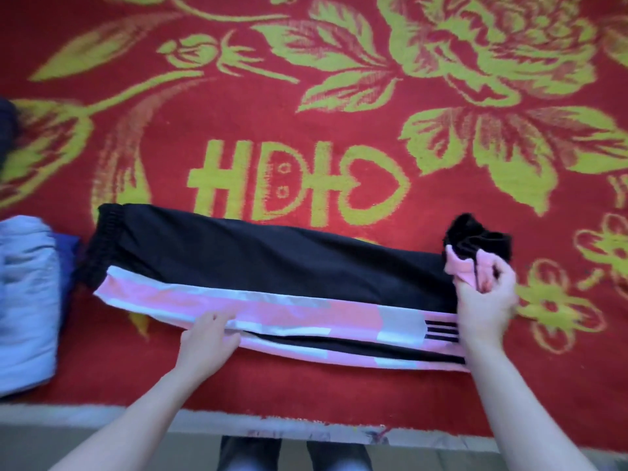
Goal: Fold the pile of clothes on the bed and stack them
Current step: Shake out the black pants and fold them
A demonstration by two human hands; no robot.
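A pair of black track pants [272,260] with a pink, white and grey side stripe lies flat across the bed, waistband at the left, leg ends at the right. My left hand [207,341] rests flat, fingers apart, on the pink stripe near the middle of the front edge. My right hand [486,300] is closed on the bunched pink and black leg end, lifted slightly off the blanket. A folded light blue garment [27,300] lies at the left edge, with a dark blue piece [66,256] beside it.
The bed is covered by a red blanket [306,107] with yellow-green flowers and lettering. Its front edge [204,419] runs along the bottom, with my legs below it. A dark item [5,127] shows at the far left edge.
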